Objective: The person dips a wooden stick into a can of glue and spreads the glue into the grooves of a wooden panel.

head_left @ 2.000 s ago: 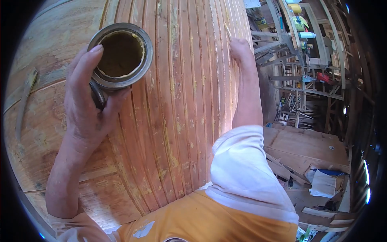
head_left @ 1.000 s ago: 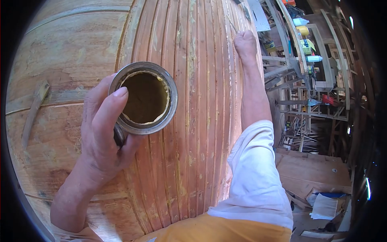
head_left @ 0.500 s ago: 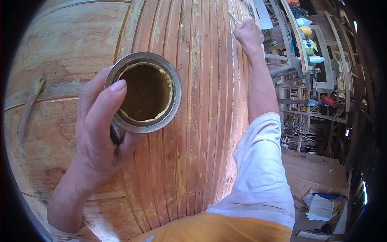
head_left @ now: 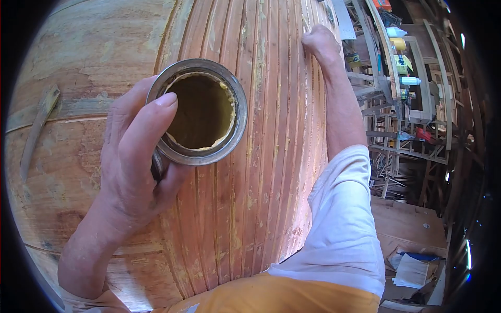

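My left hand (head_left: 133, 156) is wrapped round a metal mug (head_left: 239, 125), its thumb hooked over the rim. Dark yellow-brown liquid (head_left: 201, 115) shows inside, with a pale crust round the inner edge. The mug is held above a wooden panel (head_left: 219, 224) with long parallel grooves and yellowish smears. At the panel's far right edge my right hand (head_left: 322, 44) is closed in a fist. The thin pale stick seen in it a moment earlier is mostly hidden by the hand now.
A narrow wooden strip (head_left: 39, 130) lies on the smooth boards at left. Beyond the right edge are wooden frames (head_left: 383, 52), a white bottle (head_left: 396, 32), a yellow container (head_left: 398, 44) and a red object (head_left: 424, 135). White paper (head_left: 412, 271) lies lower right.
The mug and my left hand have shifted slightly right and up in view. My right fist stays near the same place, but its stick no longer shows clearly.
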Tool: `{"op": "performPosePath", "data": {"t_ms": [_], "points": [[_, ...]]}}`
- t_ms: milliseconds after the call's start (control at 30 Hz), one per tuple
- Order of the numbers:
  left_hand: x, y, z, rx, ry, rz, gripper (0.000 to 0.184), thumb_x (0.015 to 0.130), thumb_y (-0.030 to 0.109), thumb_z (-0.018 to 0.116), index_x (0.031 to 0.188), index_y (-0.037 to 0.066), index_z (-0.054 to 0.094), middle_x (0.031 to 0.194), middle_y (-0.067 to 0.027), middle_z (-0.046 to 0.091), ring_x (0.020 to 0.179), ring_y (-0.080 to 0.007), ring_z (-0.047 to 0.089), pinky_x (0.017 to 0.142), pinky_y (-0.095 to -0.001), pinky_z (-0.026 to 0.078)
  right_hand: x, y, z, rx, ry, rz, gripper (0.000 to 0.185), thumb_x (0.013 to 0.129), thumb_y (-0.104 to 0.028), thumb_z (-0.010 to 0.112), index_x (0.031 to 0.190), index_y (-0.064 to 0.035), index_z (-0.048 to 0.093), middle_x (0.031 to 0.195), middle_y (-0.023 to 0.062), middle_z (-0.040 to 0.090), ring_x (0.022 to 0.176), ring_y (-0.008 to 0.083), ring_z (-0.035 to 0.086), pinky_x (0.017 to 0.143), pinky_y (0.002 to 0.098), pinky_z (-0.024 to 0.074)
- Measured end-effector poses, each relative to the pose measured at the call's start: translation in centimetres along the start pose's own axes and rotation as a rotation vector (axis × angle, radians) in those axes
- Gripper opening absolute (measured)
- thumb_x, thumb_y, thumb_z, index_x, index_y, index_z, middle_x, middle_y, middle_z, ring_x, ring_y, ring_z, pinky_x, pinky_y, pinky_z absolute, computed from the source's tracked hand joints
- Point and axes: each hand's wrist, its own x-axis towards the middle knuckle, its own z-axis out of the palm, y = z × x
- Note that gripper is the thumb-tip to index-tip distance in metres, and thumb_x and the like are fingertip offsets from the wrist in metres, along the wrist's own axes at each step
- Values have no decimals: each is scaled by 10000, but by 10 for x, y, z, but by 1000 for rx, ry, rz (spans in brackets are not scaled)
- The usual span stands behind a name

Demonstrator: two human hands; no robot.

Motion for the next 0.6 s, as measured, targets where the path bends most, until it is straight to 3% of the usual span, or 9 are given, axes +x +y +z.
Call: {"op": "performPosePath", "data": {"t_ms": [100,200,233,333,600], "points": [[0,-2,0,-7,-2,12,811,691,-114,738,1409,52,398,1314,-280,539,1167,-420,578,964,-480,501,25,9,14,420,-60,30,322,778,-274,661,924,11,706,847,166,726,794,272,715,746,416,539],[0,-2,-3,-3,-9,10,827,674,-115,744,1407,56,403,1315,-282,535,1164,-423,578,958,-484,502,39,25,29,768,-191,7,322,777,-289,685,816,31,675,696,107,654,598,176,612,553,363,477],[1,-2,-3,-6,-10,4,834,667,-117,746,1408,58,404,1316,-282,533,1162,-424,578,955,-485,502,37,24,27,811,-197,-8,323,784,-291,701,746,24,642,642,57,595,517,127,518,455,333,389],[0,-1,-5,-2,-11,-12,854,651,-121,751,1410,64,407,1316,-282,531,1158,-425,578,951,-486,502,20,25,29,828,-172,108,387,893,-293,634,600,-46,578,546,39,524,460,149,467,439,330,345],[-1,-3,-1,-18,3,-6,883,637,-121,764,1419,72,404,1317,-282,526,1157,-435,574,948,-487,502,25,13,18,965,-196,42,341,879,-285,641,656,-28,614,599,35,549,520,138,476,493,329,355]]}}
